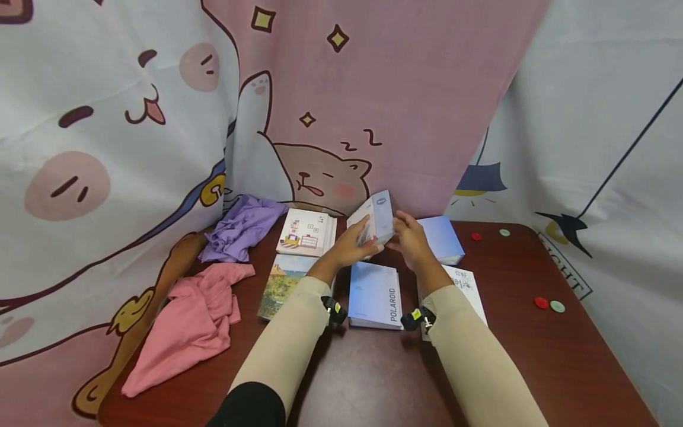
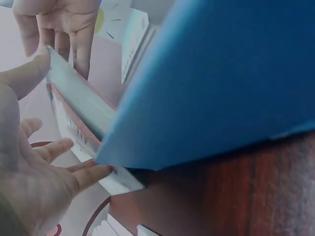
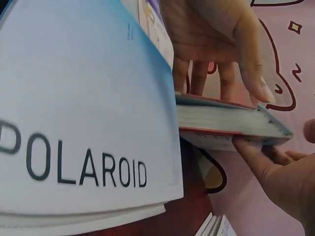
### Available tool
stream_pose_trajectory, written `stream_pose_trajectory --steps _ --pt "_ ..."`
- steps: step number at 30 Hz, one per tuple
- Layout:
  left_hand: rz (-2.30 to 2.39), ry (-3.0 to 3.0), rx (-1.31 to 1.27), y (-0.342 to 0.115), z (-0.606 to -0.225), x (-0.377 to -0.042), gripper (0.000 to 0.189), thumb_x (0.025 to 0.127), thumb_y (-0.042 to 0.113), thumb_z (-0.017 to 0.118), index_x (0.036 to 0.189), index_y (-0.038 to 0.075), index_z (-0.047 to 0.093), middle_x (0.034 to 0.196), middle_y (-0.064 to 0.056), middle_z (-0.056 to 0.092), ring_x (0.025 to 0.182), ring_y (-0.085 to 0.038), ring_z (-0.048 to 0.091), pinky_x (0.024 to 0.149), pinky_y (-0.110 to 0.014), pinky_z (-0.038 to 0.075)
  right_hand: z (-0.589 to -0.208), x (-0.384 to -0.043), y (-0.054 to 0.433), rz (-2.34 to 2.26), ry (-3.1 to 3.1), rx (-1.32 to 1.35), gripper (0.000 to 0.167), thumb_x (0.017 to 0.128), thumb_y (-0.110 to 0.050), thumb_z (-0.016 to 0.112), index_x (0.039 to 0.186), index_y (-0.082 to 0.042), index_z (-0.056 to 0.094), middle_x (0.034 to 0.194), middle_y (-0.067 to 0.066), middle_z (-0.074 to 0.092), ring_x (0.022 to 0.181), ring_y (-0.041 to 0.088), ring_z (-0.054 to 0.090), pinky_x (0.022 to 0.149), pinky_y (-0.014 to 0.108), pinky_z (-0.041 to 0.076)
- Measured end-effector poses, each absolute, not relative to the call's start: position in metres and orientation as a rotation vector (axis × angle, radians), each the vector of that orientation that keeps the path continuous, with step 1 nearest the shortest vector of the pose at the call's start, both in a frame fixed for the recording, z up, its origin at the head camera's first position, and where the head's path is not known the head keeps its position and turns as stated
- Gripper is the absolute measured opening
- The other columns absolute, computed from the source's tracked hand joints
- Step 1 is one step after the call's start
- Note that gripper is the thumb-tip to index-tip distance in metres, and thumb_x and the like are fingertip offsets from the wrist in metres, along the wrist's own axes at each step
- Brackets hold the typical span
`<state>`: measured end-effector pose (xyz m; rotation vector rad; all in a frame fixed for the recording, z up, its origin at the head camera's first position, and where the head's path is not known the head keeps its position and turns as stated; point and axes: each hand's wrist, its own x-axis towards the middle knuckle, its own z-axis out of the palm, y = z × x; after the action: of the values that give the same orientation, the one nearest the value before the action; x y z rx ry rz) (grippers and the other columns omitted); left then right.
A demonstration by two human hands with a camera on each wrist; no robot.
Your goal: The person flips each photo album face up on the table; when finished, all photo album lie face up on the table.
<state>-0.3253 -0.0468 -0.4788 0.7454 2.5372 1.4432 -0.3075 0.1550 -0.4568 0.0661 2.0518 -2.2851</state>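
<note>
A thick book [image 1: 380, 216] with a pale blue spine and white cover is held tilted above the back of the table. My left hand [image 1: 349, 244] grips it, thumb at one corner and fingers along the cover. Beside its other end is my right hand [image 1: 413, 240]; in the right wrist view this hand [image 3: 283, 182] touches the book's cover with extended fingers, thumb apart. Page edges between red-edged covers show on the book [image 3: 221, 118] there. Below both hands lies a blue album [image 1: 373, 296] marked POLAROID.
Left of the hands lie a white illustrated book [image 1: 304, 231] and a landscape-covered book [image 1: 283, 281]. A blue book [image 1: 441, 237] and a white book [image 1: 466, 284] lie right. Purple cloth [image 1: 242, 228] and pink cloth [image 1: 192, 320] are far left; red discs [image 1: 541, 303] and green discs [image 1: 557, 306] far right.
</note>
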Motion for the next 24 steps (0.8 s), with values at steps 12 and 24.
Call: stream_pose_trajectory --steps 12,24 --pt "1.867 2.258 0.603 -0.041 -0.466 -0.321 0.102 0.101 0.026 0.078 0.178 0.029 0.011 0.174 -0.017 0.036 0.16 -0.043 0.041 0.125 -0.064 0.042 -0.449 -0.303 0.149 -2.231 2.094 -0.16 0.056 0.118 -0.014 0.043 0.173 -0.012 0.031 0.177 0.006 0.04 0.158 0.035 0.047 0.11 0.043 0.058" --pt "1.92 2.309 0.483 -0.053 -0.467 -0.324 0.094 0.101 0.033 0.076 0.177 0.025 0.02 0.177 -0.012 0.036 0.159 -0.04 0.041 0.129 -0.061 0.038 -0.477 -0.307 0.137 -2.029 2.276 -0.137 0.063 0.111 -0.019 0.065 0.168 -0.006 0.042 0.169 0.024 0.047 0.15 0.046 0.054 0.12 0.064 0.049"
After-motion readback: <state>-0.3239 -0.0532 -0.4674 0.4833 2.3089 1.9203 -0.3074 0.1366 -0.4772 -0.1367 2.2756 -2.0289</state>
